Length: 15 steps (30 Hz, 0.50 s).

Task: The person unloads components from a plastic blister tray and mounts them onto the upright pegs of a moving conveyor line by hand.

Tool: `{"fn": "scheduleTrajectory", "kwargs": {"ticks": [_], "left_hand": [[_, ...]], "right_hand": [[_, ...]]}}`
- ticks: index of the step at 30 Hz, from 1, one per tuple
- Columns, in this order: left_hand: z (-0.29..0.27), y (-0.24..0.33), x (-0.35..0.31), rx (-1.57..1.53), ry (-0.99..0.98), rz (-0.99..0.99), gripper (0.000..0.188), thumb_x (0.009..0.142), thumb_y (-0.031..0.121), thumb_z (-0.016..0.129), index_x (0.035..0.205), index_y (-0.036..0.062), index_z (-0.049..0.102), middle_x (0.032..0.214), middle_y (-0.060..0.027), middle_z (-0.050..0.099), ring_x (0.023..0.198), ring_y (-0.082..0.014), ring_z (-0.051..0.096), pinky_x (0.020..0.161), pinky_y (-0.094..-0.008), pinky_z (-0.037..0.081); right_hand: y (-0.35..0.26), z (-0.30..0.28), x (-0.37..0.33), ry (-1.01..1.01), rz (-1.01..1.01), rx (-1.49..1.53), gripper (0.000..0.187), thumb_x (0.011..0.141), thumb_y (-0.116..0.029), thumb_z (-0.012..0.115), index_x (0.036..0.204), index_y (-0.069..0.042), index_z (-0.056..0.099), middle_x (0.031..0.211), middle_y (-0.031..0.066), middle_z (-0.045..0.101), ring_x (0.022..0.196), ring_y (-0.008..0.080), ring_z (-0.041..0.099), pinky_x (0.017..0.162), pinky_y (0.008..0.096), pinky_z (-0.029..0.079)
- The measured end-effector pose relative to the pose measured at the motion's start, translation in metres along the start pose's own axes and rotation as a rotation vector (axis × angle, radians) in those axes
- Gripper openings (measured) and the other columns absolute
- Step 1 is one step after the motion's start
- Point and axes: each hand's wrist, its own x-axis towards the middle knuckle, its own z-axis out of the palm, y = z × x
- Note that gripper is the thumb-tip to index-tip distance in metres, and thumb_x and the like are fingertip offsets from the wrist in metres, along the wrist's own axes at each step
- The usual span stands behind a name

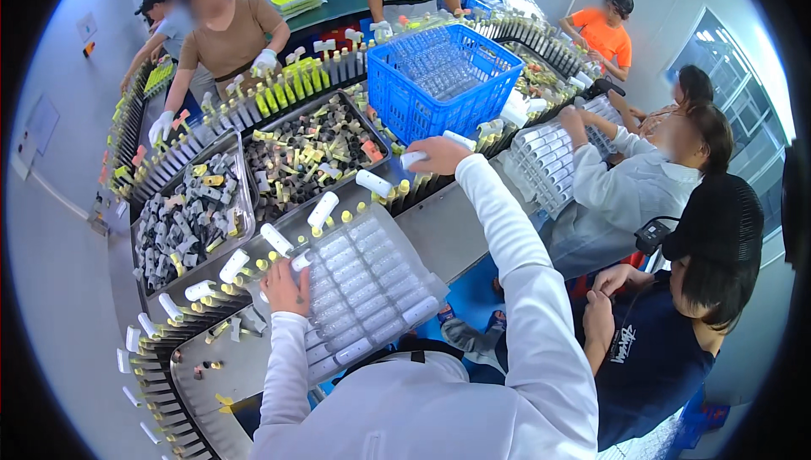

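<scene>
Two bare hands in white sleeves work over a curved production line. From the middle of the view, the right hand (441,157) reaches out at 1 o'clock, its fingers closed on a white tube (412,159). The left hand (287,291) lies at 8 o'clock beside the clear compartment tray (380,244); a second tube (301,261) shows right at its fingers, and whether they pinch it I cannot tell.

The tray sits at 7 o'clock, tilted toward the wearer, with white tubes lying in its nearest row. Past its far edge, more white tubes lean over the yellow-necked bottles (346,217) along the line, running round toward 8 o'clock. Bare metal worktop (448,228) shows at 2 o'clock of the tray.

A blue crate (405,114) full of clear trays stands just past the right hand, toward 12 o'clock. Metal pans of loose parts lie at 10 o'clock (384,132) and 9 o'clock (251,222).

Co-workers surround the line: a brown-shirted person (245,29) at 11 o'clock, one in orange (604,33) between 1 and 2, a white-coated one (634,194) at 3, and one in a dark top (650,375) at 4.
</scene>
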Motion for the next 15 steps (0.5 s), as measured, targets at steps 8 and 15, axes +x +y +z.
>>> {"fn": "scheduleTrajectory", "kwargs": {"ticks": [8,15], "left_hand": [[-0.010,0.004,0.002,-0.006,0.004,0.000,0.042,0.089,0.033,0.065,0.122,0.0078,0.056,0.117,-0.0126,0.060,0.111,-0.0310,0.055,0.101,-0.0462,0.032],[-0.008,0.010,0.006,-0.061,-0.012,0.003,0.039,0.091,0.028,0.063,0.121,0.0058,0.055,0.115,-0.0142,0.060,0.109,-0.0322,0.055,0.100,-0.0455,0.033]], "right_hand": [[-0.060,0.030,-0.001,0.011,0.099,-0.086,0.041,0.086,-0.038,0.068,0.110,-0.005,0.066,0.100,0.0161,0.070,0.087,0.0363,0.067,0.077,0.0439,0.053],[-0.094,0.110,0.001,0.269,0.044,-0.012,0.050,0.088,-0.034,0.064,0.127,-0.004,0.051,0.133,0.0179,0.051,0.117,0.0366,0.053,0.095,0.0483,0.047]]}}
